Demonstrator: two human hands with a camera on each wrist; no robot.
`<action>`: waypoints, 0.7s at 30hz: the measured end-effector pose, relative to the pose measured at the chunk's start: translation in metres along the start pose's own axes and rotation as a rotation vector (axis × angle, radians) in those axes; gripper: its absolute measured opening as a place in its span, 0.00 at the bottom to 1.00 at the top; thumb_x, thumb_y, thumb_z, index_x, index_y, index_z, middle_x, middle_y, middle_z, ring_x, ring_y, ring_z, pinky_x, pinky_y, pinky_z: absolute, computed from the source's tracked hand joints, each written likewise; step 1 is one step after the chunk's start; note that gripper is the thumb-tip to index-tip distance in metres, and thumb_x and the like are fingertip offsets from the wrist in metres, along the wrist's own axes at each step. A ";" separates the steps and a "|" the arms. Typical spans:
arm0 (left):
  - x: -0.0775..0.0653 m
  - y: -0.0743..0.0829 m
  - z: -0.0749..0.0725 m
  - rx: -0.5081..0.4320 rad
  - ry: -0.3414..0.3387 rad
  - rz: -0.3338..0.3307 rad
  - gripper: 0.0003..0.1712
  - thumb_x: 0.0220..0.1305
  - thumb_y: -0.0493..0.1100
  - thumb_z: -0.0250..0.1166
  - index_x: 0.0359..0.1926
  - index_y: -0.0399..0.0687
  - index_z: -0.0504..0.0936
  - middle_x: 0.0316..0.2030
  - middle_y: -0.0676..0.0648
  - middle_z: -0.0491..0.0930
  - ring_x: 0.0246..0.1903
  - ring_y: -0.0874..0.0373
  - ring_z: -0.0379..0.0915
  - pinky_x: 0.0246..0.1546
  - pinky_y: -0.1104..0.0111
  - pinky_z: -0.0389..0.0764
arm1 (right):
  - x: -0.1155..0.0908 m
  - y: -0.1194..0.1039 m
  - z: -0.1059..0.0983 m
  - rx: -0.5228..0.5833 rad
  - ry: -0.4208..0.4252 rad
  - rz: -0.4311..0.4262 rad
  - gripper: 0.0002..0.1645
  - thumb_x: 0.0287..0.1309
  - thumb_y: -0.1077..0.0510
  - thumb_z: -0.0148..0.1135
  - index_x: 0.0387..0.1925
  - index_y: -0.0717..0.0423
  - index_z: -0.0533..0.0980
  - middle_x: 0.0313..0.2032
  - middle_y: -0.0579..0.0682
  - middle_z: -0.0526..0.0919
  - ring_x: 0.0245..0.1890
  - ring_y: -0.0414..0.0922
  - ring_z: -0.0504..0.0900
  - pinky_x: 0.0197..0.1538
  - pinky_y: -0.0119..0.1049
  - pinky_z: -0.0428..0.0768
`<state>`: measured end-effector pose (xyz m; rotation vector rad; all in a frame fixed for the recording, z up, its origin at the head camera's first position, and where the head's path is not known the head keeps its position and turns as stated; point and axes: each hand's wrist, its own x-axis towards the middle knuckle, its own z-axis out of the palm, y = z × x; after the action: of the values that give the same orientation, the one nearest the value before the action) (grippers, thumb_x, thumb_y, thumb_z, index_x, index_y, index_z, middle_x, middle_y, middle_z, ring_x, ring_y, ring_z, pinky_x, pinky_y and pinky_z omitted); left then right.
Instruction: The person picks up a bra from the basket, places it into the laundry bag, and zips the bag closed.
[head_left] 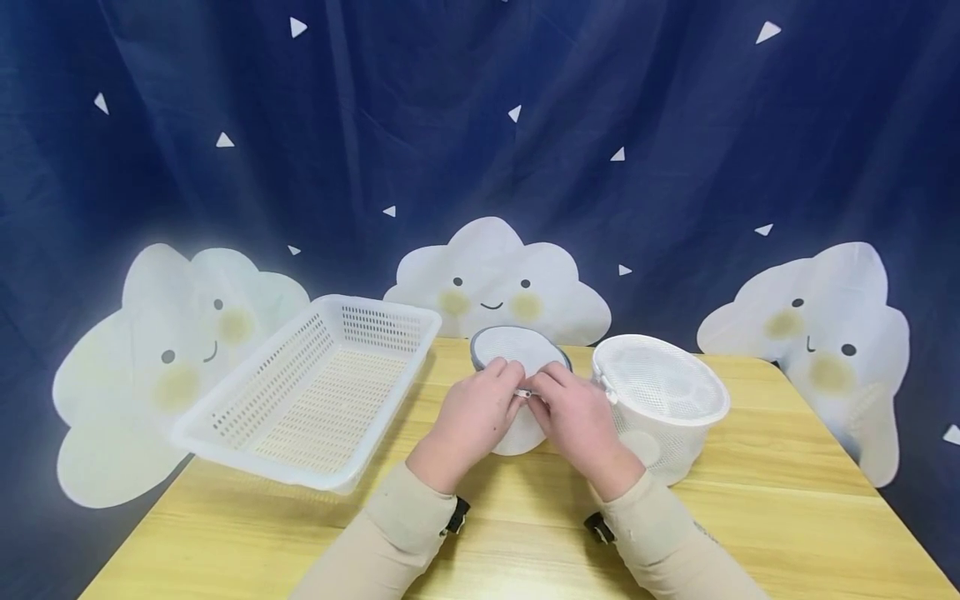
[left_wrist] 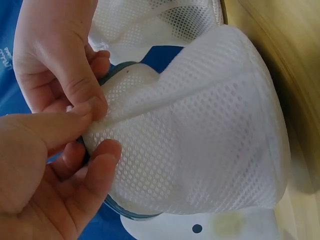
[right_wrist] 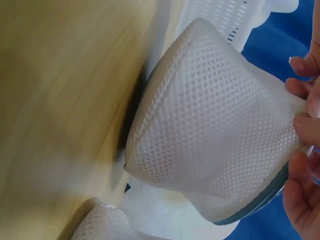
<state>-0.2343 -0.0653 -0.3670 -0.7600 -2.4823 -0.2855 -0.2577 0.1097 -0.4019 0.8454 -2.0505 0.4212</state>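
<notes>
In the head view, a small white mesh laundry bag point(head_left: 522, 437) with a grey-blue trimmed rim stands at the table's middle. My left hand point(head_left: 474, 414) and right hand point(head_left: 579, 417) meet at its near rim, thumbs and fingers pinching the edge by a small zipper pull point(head_left: 527, 392). The left wrist view shows the bag's mesh side point(left_wrist: 210, 120) sagging below the fingertips, with a seam running down it. From the right wrist, the same mesh point(right_wrist: 210, 100) widens toward the tabletop, and the dark trim point(right_wrist: 255, 202) curves beneath my right fingers.
A white slotted plastic basket point(head_left: 341, 479) stands on the wooden table point(head_left: 510, 533) to the left. Close by my right hand is a larger round white mesh laundry bag point(head_left: 682, 442), its top closed. A blue curtain point(head_left: 450, 108) with cloud faces hangs behind the table.
</notes>
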 end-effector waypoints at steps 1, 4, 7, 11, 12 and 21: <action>0.000 0.000 0.000 0.003 0.006 0.006 0.11 0.66 0.44 0.68 0.39 0.49 0.73 0.30 0.51 0.70 0.22 0.55 0.71 0.19 0.65 0.74 | 0.000 0.000 0.000 0.001 0.005 0.001 0.11 0.49 0.62 0.72 0.35 0.49 0.80 0.34 0.43 0.79 0.25 0.44 0.81 0.22 0.39 0.74; 0.000 0.000 0.001 0.008 0.016 0.008 0.07 0.70 0.44 0.64 0.38 0.49 0.74 0.29 0.51 0.70 0.21 0.55 0.71 0.18 0.64 0.73 | 0.000 0.000 0.000 -0.005 0.017 0.004 0.11 0.49 0.60 0.75 0.32 0.49 0.78 0.33 0.43 0.79 0.25 0.43 0.80 0.22 0.38 0.74; 0.001 -0.001 0.001 -0.015 0.021 -0.019 0.07 0.72 0.44 0.61 0.36 0.49 0.74 0.27 0.51 0.71 0.20 0.55 0.71 0.18 0.63 0.73 | 0.000 0.000 0.000 -0.008 0.012 0.007 0.12 0.48 0.59 0.76 0.32 0.49 0.78 0.33 0.43 0.79 0.25 0.42 0.80 0.21 0.37 0.74; 0.002 -0.002 -0.001 -0.074 0.038 -0.083 0.07 0.69 0.41 0.62 0.32 0.50 0.73 0.24 0.53 0.73 0.20 0.57 0.71 0.20 0.63 0.73 | 0.000 -0.001 -0.002 -0.014 -0.008 0.026 0.14 0.46 0.62 0.77 0.32 0.49 0.78 0.34 0.44 0.78 0.25 0.43 0.79 0.20 0.37 0.73; 0.002 -0.002 -0.002 -0.086 0.043 -0.098 0.08 0.68 0.40 0.62 0.31 0.51 0.73 0.23 0.54 0.73 0.20 0.57 0.71 0.20 0.62 0.73 | 0.001 -0.001 -0.002 -0.015 -0.012 0.031 0.14 0.46 0.62 0.77 0.31 0.49 0.78 0.34 0.44 0.78 0.24 0.43 0.79 0.19 0.37 0.73; 0.002 -0.008 -0.009 -0.060 0.034 -0.175 0.08 0.66 0.42 0.61 0.30 0.50 0.72 0.19 0.53 0.71 0.16 0.54 0.69 0.16 0.62 0.68 | 0.001 0.004 -0.002 -0.018 -0.030 0.065 0.17 0.44 0.65 0.77 0.29 0.49 0.75 0.32 0.44 0.76 0.20 0.43 0.75 0.18 0.37 0.71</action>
<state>-0.2363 -0.0743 -0.3587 -0.5574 -2.5216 -0.4343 -0.2594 0.1135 -0.3997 0.7807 -2.1103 0.4278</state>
